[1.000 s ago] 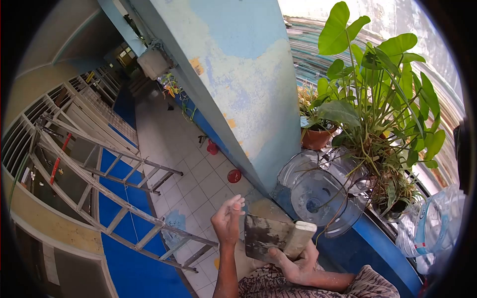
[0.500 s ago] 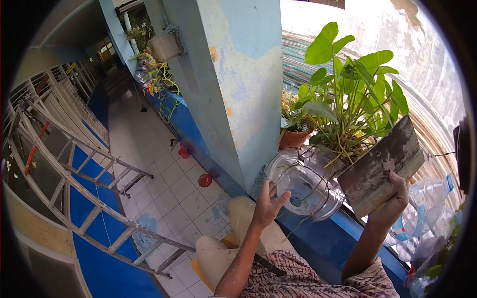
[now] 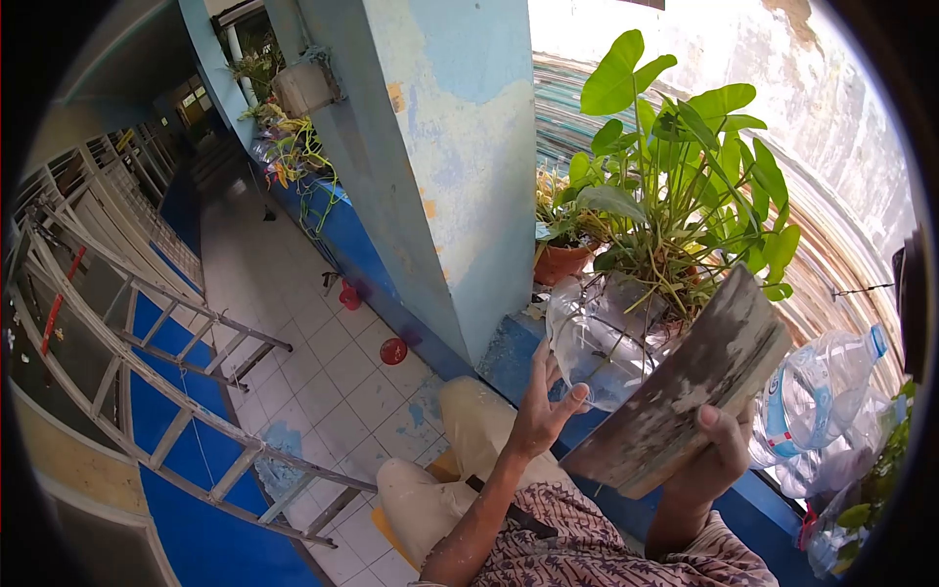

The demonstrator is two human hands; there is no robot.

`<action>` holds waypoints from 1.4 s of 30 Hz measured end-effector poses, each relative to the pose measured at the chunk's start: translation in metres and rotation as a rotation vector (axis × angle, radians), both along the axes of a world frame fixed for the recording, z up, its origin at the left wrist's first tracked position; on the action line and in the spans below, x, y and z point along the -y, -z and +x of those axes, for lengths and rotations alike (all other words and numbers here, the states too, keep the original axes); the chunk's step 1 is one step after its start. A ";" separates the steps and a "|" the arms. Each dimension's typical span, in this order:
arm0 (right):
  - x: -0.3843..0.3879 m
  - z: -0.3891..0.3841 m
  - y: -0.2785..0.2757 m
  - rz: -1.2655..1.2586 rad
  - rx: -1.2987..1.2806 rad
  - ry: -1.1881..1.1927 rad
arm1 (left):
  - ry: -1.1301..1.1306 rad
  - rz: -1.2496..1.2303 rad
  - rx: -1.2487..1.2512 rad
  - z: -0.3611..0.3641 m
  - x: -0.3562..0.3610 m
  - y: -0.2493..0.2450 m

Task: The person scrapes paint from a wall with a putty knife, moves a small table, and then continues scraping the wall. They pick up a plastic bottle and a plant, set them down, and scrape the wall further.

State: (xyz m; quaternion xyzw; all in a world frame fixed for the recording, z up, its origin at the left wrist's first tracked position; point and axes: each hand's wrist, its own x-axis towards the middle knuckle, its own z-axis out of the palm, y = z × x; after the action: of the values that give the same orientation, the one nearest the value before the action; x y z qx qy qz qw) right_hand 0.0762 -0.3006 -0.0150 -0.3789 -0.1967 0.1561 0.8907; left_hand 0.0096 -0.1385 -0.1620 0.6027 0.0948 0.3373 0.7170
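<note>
A worn grey board (image 3: 685, 391) with pale, flaking patches slants in front of me, its near edge thick and tan. My right hand (image 3: 712, 455) grips its lower right side, thumb on the edge and fingers mostly hidden behind. My left hand (image 3: 544, 411) has its fingers stretched against the left side of a clear plastic container (image 3: 587, 338), thumb apart. The board covers the container's right and lower part. Thin stems or roots cross the container. Behind it, a leafy green plant (image 3: 675, 205) rises; its base is partly hidden.
A terracotta pot (image 3: 562, 262) stands beside the pillar (image 3: 469, 166). Clear plastic bottles (image 3: 817, 396) lie at right on the blue ledge (image 3: 518, 352). At left, a ladder (image 3: 176, 430) leans over the tiled floor (image 3: 323, 382), which has a red round object (image 3: 393, 351) on it.
The board has moved left and down with my right hand, now covering much of the clear container. My left hand has shifted slightly up and right. The view has shifted slightly.
</note>
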 end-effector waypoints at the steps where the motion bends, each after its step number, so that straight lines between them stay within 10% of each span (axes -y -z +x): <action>1: -0.002 -0.012 0.002 -0.017 -0.031 -0.112 | -0.012 0.129 -0.033 -0.005 0.002 0.001; 16: -0.009 0.016 0.046 -0.597 0.802 -1.176 | 0.421 -0.046 -0.056 -0.011 -0.081 -0.044; 28: -0.067 0.030 0.116 -1.054 1.230 -0.574 | 0.407 0.232 -0.209 0.008 -0.083 -0.134; 42: -0.107 0.069 0.118 -0.847 0.780 -0.437 | 0.291 0.119 -0.109 0.048 -0.088 -0.178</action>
State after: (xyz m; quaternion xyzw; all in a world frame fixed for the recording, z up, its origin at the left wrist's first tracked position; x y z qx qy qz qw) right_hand 0.1449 -0.1940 -0.1334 -0.6800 -0.5019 0.2493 0.4728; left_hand 0.0578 -0.0502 0.0162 0.6688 0.0249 0.2018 0.7151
